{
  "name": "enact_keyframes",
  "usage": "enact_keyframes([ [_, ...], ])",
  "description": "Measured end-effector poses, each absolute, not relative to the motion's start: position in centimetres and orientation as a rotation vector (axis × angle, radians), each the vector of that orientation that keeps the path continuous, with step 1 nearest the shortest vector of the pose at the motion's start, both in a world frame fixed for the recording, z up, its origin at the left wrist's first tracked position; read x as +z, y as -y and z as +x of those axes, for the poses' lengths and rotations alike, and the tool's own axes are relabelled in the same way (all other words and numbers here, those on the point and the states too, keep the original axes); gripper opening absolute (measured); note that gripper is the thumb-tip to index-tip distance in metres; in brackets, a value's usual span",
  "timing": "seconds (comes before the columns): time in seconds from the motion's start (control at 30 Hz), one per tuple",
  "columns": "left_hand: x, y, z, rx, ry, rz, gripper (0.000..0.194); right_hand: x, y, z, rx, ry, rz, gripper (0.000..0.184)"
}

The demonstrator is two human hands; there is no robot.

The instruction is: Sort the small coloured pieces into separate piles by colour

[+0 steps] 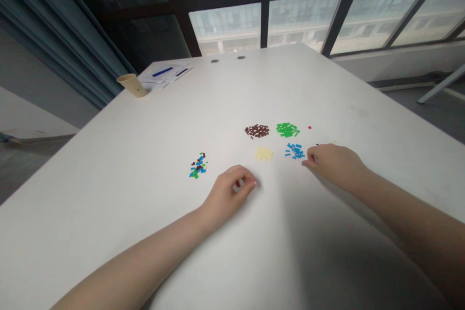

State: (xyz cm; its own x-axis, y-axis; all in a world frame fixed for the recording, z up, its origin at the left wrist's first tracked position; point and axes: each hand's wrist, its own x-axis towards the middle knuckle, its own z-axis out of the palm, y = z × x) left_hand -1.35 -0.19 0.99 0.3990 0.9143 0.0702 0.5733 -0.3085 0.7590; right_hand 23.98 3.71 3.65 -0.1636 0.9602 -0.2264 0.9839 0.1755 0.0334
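Observation:
On the white table [145, 155] lie small piles of tiny pieces: brown [257, 131], green [287, 129], pale yellow [264, 154] and blue [295, 150], plus a mixed-colour pile [198, 166] to the left. My left hand [232, 190] rests on the table between the mixed pile and the yellow pile, fingers curled under. My right hand [334, 162] lies just right of the blue pile, fingertips pinched together at its edge; what they hold is too small to make out. A single red piece [310, 127] sits apart beside the green pile.
A paper cup [132, 85] lies tipped at the far left corner beside papers with a blue pen [163, 72]. Two round cable holes [227, 59] sit near the far edge. Windows with dark frames stand behind the table; a curtain hangs at left.

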Motion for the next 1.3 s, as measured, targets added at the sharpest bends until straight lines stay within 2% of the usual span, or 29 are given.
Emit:
enact_keyframes([
  [0.13,1.8,-2.9,-4.9,0.617,-1.764,2.402,0.024,3.5,-0.9,22.4,-0.288,-2.375,1.602,0.034],
  [0.27,1.6,-6.1,-9.4,0.299,-2.251,2.283,0.028,2.5,0.8,21.6,-0.42,-2.512,1.324,0.031],
  [0.4,1.0,-7.2,-11.4,0.114,-2.172,2.114,0.022,2.0,0.8,21.6,-0.441,-2.542,1.299,0.035],
  [0.63,0.8,-7.1,-10.7,0.053,-2.268,2.195,0.021,1.9,0.7,21.6,-0.46,-2.552,1.307,0.036],
  [0.73,1.4,-6.6,-9.9,0.255,-2.182,2.201,0.02,1.8,0.7,21.5,-0.445,-2.56,1.304,0.036],
  [0.9,2.6,-4.5,-6.6,0.605,-1.73,2.092,0.015,1.7,0.7,21.5,-0.42,-2.564,1.301,0.036],
  [1.07,2.4,-1.4,-3.1,0.612,-1.294,1.849,0.012,2.0,0.7,21.4,-0.407,-2.555,1.32,0.037],
  [1.3,1.4,0.2,-1.5,0.559,-1.087,1.664,0.007,1.8,0.7,21.2,-0.398,-2.529,1.357,0.039],
])
